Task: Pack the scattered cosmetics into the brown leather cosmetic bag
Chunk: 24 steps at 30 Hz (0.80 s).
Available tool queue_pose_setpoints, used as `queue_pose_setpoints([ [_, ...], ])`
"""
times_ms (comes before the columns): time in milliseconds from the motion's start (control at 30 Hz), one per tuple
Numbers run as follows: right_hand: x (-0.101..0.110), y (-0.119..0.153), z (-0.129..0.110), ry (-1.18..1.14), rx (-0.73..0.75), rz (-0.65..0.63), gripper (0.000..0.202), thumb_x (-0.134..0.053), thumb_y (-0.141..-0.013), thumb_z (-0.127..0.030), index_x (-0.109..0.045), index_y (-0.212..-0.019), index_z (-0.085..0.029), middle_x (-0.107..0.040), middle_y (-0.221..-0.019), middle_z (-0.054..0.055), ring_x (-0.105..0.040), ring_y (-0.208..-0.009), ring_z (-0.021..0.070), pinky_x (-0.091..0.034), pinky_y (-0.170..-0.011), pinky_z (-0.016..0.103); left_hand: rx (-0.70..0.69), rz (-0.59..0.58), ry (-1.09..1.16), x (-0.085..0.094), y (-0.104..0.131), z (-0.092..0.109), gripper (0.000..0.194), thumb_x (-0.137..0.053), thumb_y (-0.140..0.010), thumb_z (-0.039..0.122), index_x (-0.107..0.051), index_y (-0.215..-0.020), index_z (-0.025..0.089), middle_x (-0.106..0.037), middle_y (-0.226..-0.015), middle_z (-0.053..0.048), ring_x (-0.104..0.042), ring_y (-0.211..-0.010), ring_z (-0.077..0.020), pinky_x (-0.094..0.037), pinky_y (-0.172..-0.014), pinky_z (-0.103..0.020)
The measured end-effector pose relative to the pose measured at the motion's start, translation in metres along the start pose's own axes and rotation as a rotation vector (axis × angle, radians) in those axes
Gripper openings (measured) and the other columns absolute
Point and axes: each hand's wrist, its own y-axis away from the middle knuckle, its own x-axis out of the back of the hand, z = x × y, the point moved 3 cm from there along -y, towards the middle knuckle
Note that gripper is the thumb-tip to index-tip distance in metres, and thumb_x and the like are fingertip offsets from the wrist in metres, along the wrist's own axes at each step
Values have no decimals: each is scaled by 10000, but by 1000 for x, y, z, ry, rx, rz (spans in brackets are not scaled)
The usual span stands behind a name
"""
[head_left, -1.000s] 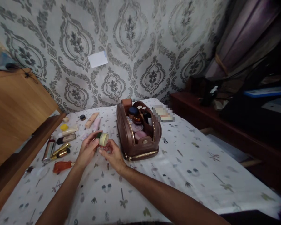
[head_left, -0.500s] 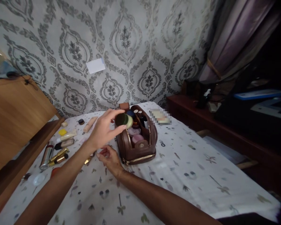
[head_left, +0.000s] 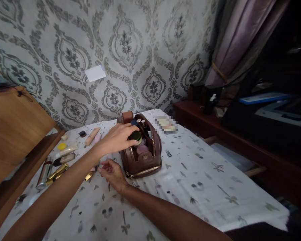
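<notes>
My left hand is closed round a dark green jar with a paler lower part, held tilted within the mouth of a brown makeup bag. The bag stands unzipped on the bed. Inside it are a pink round item, a blue item and slim tubes with silvery tops. Left of the bag, my right hand rests low over the sheet, its fingers loosely curled and apart. Close to its fingertips lies a small gold-coloured piece; no item shows in this hand.
Cosmetics lie at the left: a silver can, gold tubes, a foundation bottle, a cream tube, a beige tube and a black jar. A wooden board borders the left; a dark red cabinet the right.
My left hand has lowered the green jar from above the bag into its opening. My right hand keeps nearly the same place by the bag. The whole view has shifted slightly.
</notes>
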Motion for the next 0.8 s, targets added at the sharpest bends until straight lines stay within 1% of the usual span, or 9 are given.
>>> queue_pose_setpoints([
  [133, 1, 1, 1, 6, -2, -2, 337, -748, -685, -456, -600, -858, -207, -543, -699, -26, -535, -650, 134, -377, -499, 208, -12, -96, -3, 1, -5, -3, 392, -607, -836, 341, -643, -1214, 245, -689, -1098, -53, -635, -1004, -279, -462, -809, -308],
  [200, 1, 1, 1, 22, -3, -1, 320, -743, -693, -442, -607, -858, -204, -545, -707, -24, -528, -647, 130, -376, -493, 205, -32, -157, -25, 3, -10, -4, 399, -615, -823, 333, -647, -1207, 230, -697, -1104, -67, -644, -984, -273, -457, -794, -298],
  [300, 2, 1, 0, 32, -6, 0, 282, -728, -713, -413, -610, -854, -199, -547, -706, -23, -514, -635, 119, -366, -480, 195, -49, -295, -101, 4, -21, -8, 400, -655, -792, 341, -672, -1168, 204, -714, -1102, -95, -646, -995, -283, -448, -782, -292],
  [433, 1, 1, 0, 17, -11, -7, 291, -729, -715, -426, -605, -854, -203, -548, -690, -28, -534, -634, 120, -352, -463, 187, -33, -471, -147, -3, -41, -16, 366, -738, -700, 328, -733, -1051, 221, -751, -990, -69, -664, -908, -253, -442, -717, -254],
  [500, 0, 1, 0, 14, -12, -11, 302, -729, -711, -440, -603, -851, -203, -544, -680, -29, -540, -628, 123, -347, -455, 189, -25, -539, -158, -8, -50, -17, 366, -759, -661, 305, -747, -1015, 213, -759, -984, -67, -667, -871, -240, -444, -687, -242],
  [600, 0, 1, 0, 23, -7, -10, 315, -730, -708, -457, -603, -842, -202, -548, -680, -28, -547, -628, 124, -345, -453, 189, -5, -594, -227, -17, -62, -16, 398, -753, -662, 277, -742, -1046, 174, -753, -1048, -100, -673, -868, -242, -454, -664, -240],
  [733, 0, 1, 1, 32, -10, -7, 307, -729, -706, -454, -592, -816, -204, -537, -654, -34, -524, -604, 119, -339, -450, 187, 27, -620, -264, -26, -72, -13, 411, -784, -651, 268, -746, -1023, 99, -744, -1059, -170, -693, -857, -277, -480, -672, -269],
  [800, 0, 1, 1, 39, -5, -7, 278, -718, -720, -438, -596, -812, -206, -540, -645, -36, -505, -585, 114, -336, -447, 188, 44, -617, -251, -31, -74, -12, 414, -804, -634, 275, -752, -997, 83, -744, -1050, -189, -700, -864, -294, -495, -691, -281],
])
